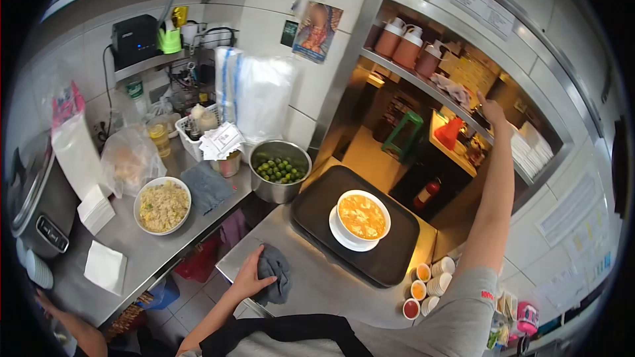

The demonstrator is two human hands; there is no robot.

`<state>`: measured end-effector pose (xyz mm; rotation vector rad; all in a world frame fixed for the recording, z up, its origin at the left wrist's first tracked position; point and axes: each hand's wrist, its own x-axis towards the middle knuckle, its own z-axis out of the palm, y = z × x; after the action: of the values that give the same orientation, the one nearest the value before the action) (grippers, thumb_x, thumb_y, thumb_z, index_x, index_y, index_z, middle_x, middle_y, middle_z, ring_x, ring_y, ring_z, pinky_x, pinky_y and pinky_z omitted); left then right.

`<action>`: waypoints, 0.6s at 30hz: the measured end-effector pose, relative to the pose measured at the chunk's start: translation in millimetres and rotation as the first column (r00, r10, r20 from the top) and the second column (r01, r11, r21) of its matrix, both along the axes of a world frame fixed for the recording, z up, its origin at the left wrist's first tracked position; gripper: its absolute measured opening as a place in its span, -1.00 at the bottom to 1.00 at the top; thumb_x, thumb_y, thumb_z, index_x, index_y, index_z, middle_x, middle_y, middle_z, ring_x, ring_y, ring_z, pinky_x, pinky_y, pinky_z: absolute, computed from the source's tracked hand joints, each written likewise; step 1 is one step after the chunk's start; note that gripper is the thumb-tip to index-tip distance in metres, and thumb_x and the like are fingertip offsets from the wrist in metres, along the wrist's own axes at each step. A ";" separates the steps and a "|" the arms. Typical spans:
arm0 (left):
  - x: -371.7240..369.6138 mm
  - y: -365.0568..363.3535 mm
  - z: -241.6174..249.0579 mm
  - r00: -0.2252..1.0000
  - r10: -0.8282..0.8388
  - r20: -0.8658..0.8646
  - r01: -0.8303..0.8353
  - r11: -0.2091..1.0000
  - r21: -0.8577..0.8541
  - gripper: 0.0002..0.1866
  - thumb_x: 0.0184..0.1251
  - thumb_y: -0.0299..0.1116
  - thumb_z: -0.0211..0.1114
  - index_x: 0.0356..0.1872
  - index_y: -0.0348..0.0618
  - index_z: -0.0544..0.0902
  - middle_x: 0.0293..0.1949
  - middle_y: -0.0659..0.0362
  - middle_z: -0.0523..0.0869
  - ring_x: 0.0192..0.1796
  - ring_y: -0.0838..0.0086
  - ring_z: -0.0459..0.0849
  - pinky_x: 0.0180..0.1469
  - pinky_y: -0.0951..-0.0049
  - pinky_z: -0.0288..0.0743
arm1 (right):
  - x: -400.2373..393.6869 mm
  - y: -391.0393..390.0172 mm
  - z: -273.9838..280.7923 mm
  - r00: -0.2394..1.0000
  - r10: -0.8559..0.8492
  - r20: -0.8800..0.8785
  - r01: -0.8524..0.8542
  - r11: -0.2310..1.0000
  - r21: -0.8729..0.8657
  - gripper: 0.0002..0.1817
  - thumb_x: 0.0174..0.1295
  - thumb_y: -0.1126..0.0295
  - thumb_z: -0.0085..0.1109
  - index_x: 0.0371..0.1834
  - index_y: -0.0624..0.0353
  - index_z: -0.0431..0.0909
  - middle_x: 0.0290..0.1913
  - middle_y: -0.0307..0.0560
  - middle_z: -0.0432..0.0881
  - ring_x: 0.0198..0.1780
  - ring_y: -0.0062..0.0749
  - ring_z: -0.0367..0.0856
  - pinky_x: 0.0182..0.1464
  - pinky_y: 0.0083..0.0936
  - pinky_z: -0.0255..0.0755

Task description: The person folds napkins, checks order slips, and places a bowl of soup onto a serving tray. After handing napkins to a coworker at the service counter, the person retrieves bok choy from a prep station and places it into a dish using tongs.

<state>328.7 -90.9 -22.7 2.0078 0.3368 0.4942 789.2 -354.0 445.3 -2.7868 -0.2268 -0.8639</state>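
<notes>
My left hand [254,276] is closed on a dark grey cloth [274,275] at the near edge of the steel counter. My right hand [491,110] reaches up to the shelf of the serving window, index finger pointing upward; what its other fingers hold, if anything, is hidden. Between my arms lies a black tray [314,215]. On it, a white bowl of orange soup [363,215] stands on a white saucer [344,238]. Small cups of red and orange sauce [411,309] stand by the tray's near right corner.
A steel pot of green citrus fruits [279,172] stands left of the tray. On the left counter are a bowl of fried rice [163,205], a blue-grey cloth [206,186] and napkins [106,268]. Another person's arm [76,327] shows at lower left. Sauce bottles [407,46] line the window shelf.
</notes>
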 end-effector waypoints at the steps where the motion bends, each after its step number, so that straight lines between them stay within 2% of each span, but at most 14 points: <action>1: -3.5 -0.3 -1.3 1.000 -0.009 0.008 0.009 1.000 0.014 -0.05 -0.10 -0.26 0.47 0.31 -0.33 0.11 0.27 -0.16 0.25 0.33 0.05 0.21 0.34 0.29 0.09 | 2.6 -0.1 2.4 0.998 0.021 -0.058 -0.021 1.000 -0.006 -0.37 0.23 -0.06 -0.03 0.15 0.28 0.37 0.19 0.21 0.39 0.26 0.02 0.31 0.25 -0.15 0.18; 5: -17.0 -3.5 -2.9 1.000 0.000 -0.017 0.000 1.000 -0.003 -0.04 -0.09 -0.25 0.46 0.31 -0.34 0.09 0.28 -0.16 0.24 0.34 0.06 0.20 0.36 0.29 0.06 | 7.9 -7.1 2.4 0.985 0.081 -0.155 -0.082 0.997 -0.001 -0.37 0.25 0.06 0.04 0.23 0.35 0.28 0.20 0.18 0.39 0.27 -0.04 0.29 0.22 -0.28 0.21; 8: -24.5 -4.0 -0.1 0.998 0.019 -0.055 -0.020 1.000 -0.009 -0.05 -0.08 -0.24 0.46 0.31 -0.34 0.09 0.27 -0.16 0.25 0.34 0.06 0.20 0.36 0.28 0.05 | 8.1 0.3 3.4 0.982 0.114 -0.152 -0.113 0.994 0.016 -0.36 0.26 0.12 0.07 0.26 0.38 0.24 0.21 0.17 0.39 0.27 -0.07 0.29 0.21 -0.34 0.23; 10: -29.3 -1.3 -2.5 0.998 0.038 -0.058 -0.043 0.996 -0.080 -0.06 -0.07 -0.24 0.45 0.31 -0.34 0.10 0.27 -0.16 0.26 0.32 0.05 0.23 0.35 0.27 0.08 | 14.3 18.2 6.2 0.962 0.247 0.116 -0.245 0.969 -0.037 -0.44 0.23 0.09 0.06 0.11 0.34 0.37 0.11 0.20 0.46 0.18 -0.01 0.38 0.17 -0.28 0.27; 12: -34.5 5.8 0.1 0.996 0.038 -0.078 -0.044 0.996 -0.074 -0.06 -0.06 -0.24 0.45 0.31 -0.34 0.10 0.26 -0.16 0.26 0.32 0.06 0.24 0.34 0.27 0.10 | 15.5 34.0 12.0 0.859 0.354 0.369 -0.334 0.935 -0.118 -0.50 0.19 0.06 0.05 -0.03 0.30 0.50 0.02 0.24 0.52 0.09 0.05 0.47 0.14 -0.22 0.31; 14: -39.1 16.3 0.6 0.994 0.035 -0.106 -0.044 0.995 -0.089 -0.07 -0.07 -0.26 0.46 0.31 -0.34 0.11 0.27 -0.15 0.25 0.31 0.08 0.25 0.32 0.27 0.14 | -30.9 69.3 24.8 0.759 0.469 0.451 -0.420 0.883 -0.210 -0.60 0.15 0.20 0.10 -0.11 0.33 0.50 -0.11 0.22 0.57 -0.04 0.08 0.52 0.01 -0.26 0.39; 15: -40.6 21.8 2.7 0.994 0.013 -0.107 -0.022 0.997 -0.080 -0.07 -0.07 -0.26 0.46 0.31 -0.34 0.11 0.27 -0.15 0.25 0.31 0.08 0.25 0.32 0.27 0.14 | -29.5 83.5 30.2 0.559 0.556 0.615 -0.494 0.819 -0.292 -0.68 0.19 0.23 0.02 -0.19 0.30 0.51 -0.28 0.20 0.58 -0.12 0.07 0.53 -0.13 -0.13 0.39; 16: -42.9 27.8 6.1 0.995 0.030 -0.095 -0.036 0.997 -0.063 -0.07 -0.08 -0.28 0.46 0.31 -0.33 0.11 0.26 -0.14 0.26 0.31 0.08 0.26 0.32 0.27 0.14 | -25.5 95.1 45.1 0.595 0.568 0.569 -0.495 0.817 -0.297 -0.73 0.20 0.31 -0.01 -0.21 0.31 0.51 -0.26 0.20 0.57 -0.14 0.07 0.53 -0.12 -0.14 0.41; 18: -47.2 38.6 11.7 0.997 0.058 -0.049 -0.061 0.996 -0.058 -0.09 -0.11 -0.36 0.45 0.31 -0.28 0.14 0.22 -0.09 0.31 0.26 0.11 0.32 0.26 0.30 0.21 | -49.9 117.4 63.7 0.552 0.452 0.701 -0.370 0.886 -0.281 -0.76 0.17 0.38 -0.04 -0.22 0.31 0.51 -0.22 0.18 0.55 -0.16 0.07 0.52 -0.09 -0.16 0.42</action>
<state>281.6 -52.3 -11.0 1.9588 0.4370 0.4692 739.3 -236.5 509.0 -2.0862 -1.0384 -1.8470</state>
